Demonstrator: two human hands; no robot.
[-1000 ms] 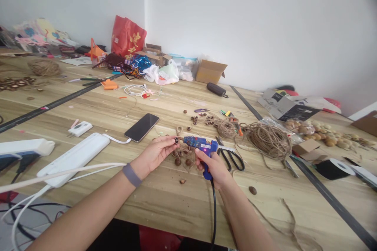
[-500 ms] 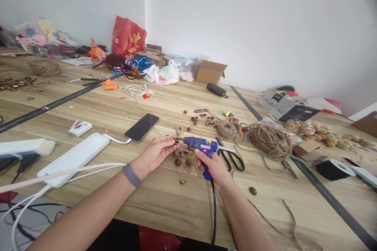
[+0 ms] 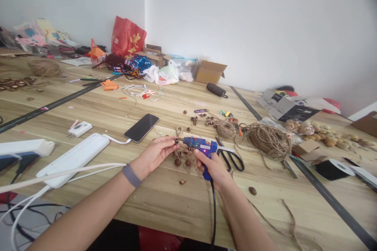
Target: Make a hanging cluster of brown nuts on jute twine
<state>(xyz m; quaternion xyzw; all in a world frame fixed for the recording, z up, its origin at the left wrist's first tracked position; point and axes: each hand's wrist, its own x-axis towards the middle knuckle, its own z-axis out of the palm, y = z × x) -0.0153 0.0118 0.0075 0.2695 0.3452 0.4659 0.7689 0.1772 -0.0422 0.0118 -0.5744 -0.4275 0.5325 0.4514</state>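
My right hand is wrapped round the handle of a blue hot glue gun, whose small light glows and whose white glue stick juts from the back. Between the fingertips of my left hand is a small dark brown nut shell. The gun's nozzle points left and meets the shell, or nearly so; I cannot tell whether they touch. Below the gun, brown nut shells lie with thin twine on the wooden table. Black-handled scissors rest just right of the gun, partly behind it.
A phone and a white power strip with cables lie to the left. Coiled twine sits to the right, near a black ribbon roll. The gun's black cord drops over the front edge. Bags and boxes line the wall.
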